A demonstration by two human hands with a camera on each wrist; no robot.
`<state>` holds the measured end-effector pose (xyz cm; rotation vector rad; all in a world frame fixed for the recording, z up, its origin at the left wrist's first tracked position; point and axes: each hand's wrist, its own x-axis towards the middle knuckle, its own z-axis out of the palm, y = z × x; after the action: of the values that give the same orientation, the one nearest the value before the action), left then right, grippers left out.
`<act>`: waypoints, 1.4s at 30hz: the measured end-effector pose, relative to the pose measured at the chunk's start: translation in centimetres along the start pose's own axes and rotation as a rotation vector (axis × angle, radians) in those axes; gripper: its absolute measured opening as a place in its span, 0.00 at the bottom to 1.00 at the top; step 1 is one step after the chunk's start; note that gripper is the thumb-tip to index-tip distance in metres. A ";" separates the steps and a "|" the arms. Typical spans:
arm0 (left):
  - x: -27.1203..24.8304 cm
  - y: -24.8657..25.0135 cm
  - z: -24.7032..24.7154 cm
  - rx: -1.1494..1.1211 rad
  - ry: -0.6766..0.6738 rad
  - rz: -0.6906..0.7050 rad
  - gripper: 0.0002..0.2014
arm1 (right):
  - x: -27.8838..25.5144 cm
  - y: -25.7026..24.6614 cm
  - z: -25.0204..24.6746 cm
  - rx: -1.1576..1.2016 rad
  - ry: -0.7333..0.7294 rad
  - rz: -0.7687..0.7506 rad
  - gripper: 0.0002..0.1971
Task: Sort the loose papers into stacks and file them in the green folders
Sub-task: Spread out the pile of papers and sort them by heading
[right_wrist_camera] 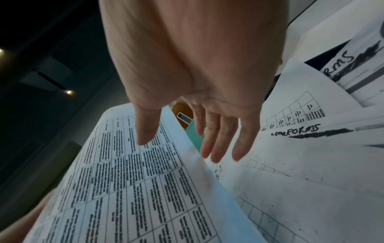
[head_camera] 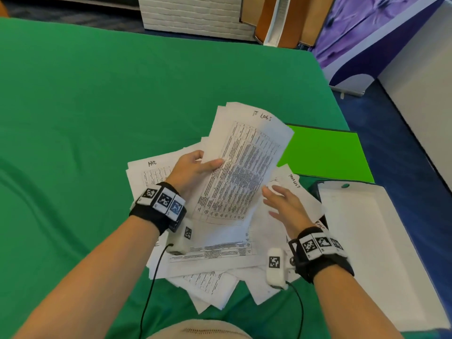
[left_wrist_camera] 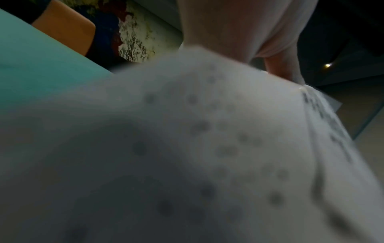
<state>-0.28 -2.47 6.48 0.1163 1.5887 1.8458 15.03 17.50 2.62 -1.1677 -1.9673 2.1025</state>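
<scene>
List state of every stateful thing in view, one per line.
left hand: grips the held sheets, lifted off the pile
right hand: empty, fingers straight, over the loose papers
loose papers: unsorted, overlapping heap
green folder: closed, flat on table
box file: open

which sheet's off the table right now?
The top-marked "IT LOGS" sheets, gripped by the left hand. The HR sheet and the others lie on the pile.
</scene>
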 end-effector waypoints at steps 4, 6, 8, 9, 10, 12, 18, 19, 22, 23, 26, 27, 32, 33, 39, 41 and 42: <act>-0.7 0.0 -0.1 -0.088 -0.127 -0.069 0.24 | -0.6 0.8 1.1 -0.037 -0.013 0.046 0.45; -0.8 0.2 -0.1 -0.078 -0.120 -0.042 0.21 | -1.1 1.1 1.4 0.020 -0.081 0.062 0.33; -0.7 -0.2 -0.8 0.002 -0.044 -0.001 0.18 | -1.7 1.2 1.7 0.040 -0.047 -0.021 0.18; -0.7 -0.4 -1.3 0.081 0.003 0.019 0.15 | -1.7 1.3 1.7 0.031 -0.005 -0.071 0.14; -0.6 -0.8 -1.8 0.148 0.044 0.026 0.09 | -1.6 1.4 1.6 0.007 0.040 -0.109 0.10; -0.7 -1.7 -2.8 0.213 0.092 0.014 0.06 | -1.2 1.6 1.0 -0.087 0.093 -0.143 0.03; -0.3 -5.5 -4.5 0.248 0.158 -0.048 0.13 | -0.6 3.2 -2.0 -0.240 0.468 -0.242 0.18; -0.2 -5.9 -4.6 0.242 0.182 -0.058 0.12 | -0.6 3.4 -3.0 -0.180 0.554 -0.266 0.16; 0.1 -6.5 -4.4 0.256 0.215 -0.067 0.09 | -0.5 3.1 -5.6 0.162 0.591 -0.224 0.03; 0.2 -6.6 -4.2 0.277 0.220 -0.070 0.09 | -0.5 2.9 -6.1 0.269 0.521 -0.163 0.05; 0.5 -6.6 -3.5 0.369 0.191 -0.058 0.11 | -0.7 2.9 -5.5 0.360 0.242 0.045 0.07; 0.5 -6.5 -3.1 0.385 0.169 -0.061 0.12 | -0.8 3.2 -4.8 0.342 0.172 0.100 0.07; -0.2 -6.7 -1.6 0.282 0.024 -0.109 0.12 | 0.3 5.4 -2.3 0.201 0.009 0.221 0.17; -0.3 -6.8 -1.7 0.266 0.020 -0.119 0.12 | 0.7 5.5 -2.1 0.193 0.003 0.213 0.17; 0.5 -8.4 -6.3 0.816 0.369 -0.090 0.21 | 2.2 3.4 -3.4 -0.019 0.271 -0.010 0.16; 0.6 -9.1 -8.3 1.027 0.531 -0.172 0.28 | 2.4 2.0 -4.2 -0.066 0.331 -0.064 0.16; 0.5 -9.2 -8.9 1.080 0.558 -0.249 0.34 | 2.4 1.1 -4.6 -0.158 0.391 -0.117 0.15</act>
<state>-0.98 -9.56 -4.25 -0.1303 2.6910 0.6785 16.22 22.40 0.86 -1.3293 -1.9817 1.5428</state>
